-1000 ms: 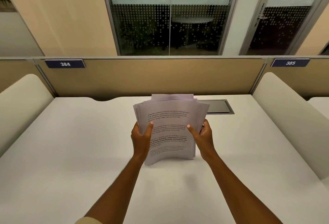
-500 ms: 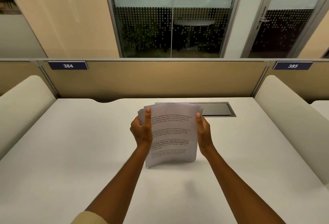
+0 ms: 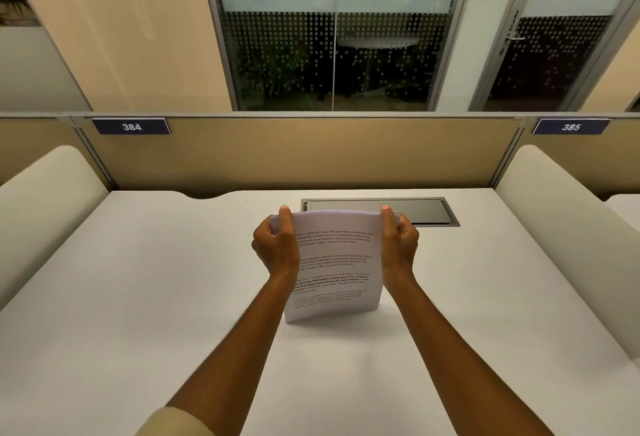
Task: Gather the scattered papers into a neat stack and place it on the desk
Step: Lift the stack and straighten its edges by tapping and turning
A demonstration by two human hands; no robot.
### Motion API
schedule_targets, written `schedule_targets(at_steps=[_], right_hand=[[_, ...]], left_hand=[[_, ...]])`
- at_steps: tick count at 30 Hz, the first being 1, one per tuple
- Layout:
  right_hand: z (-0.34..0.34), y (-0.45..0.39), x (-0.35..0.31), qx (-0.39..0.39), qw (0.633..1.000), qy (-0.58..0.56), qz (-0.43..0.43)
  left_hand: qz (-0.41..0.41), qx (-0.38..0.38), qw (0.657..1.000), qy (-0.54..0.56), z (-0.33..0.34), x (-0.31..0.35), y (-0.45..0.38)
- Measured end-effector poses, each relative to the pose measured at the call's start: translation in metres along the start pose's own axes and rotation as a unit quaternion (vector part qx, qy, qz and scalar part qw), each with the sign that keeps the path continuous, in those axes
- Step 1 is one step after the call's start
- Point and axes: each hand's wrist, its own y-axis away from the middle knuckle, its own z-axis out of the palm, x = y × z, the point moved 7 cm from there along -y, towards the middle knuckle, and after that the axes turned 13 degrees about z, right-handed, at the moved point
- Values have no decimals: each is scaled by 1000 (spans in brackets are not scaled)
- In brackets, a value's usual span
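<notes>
While it stands on its lower edge on the desk (image 3: 145, 297), the stack of papers (image 3: 334, 269) is held upright near the middle of the white surface, with its printed side turned to the person. The sheets look even at the top edge and bend a little, so the front bulges slightly toward the camera. The left hand (image 3: 275, 248) grips the left side of the stack near the top, its thumb lying up along the front of the paper and its fingers closed around the edge behind. The right hand (image 3: 398, 245) does the same on the right side, thumb raised to the upper corner, fingers wrapped behind. Both hands are pressed onto the paper from the two sides. A beige sleeve (image 3: 173, 423) shows at the left forearm, at the bottom of the view. Just behind the stack, a grey cable flap (image 3: 426, 212) is set flat in the desk. Farther back stands a tan divider (image 3: 311, 155), with number plates 384 (image 3: 131, 126) and 385 (image 3: 570, 127).
</notes>
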Motion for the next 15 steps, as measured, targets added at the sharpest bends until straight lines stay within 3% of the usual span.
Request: schedule_targets(at_steps=[15], right_hand=[[0, 6, -6, 12, 999, 27, -17]], left_hand=[[-6, -27, 999, 16, 5, 1, 5]])
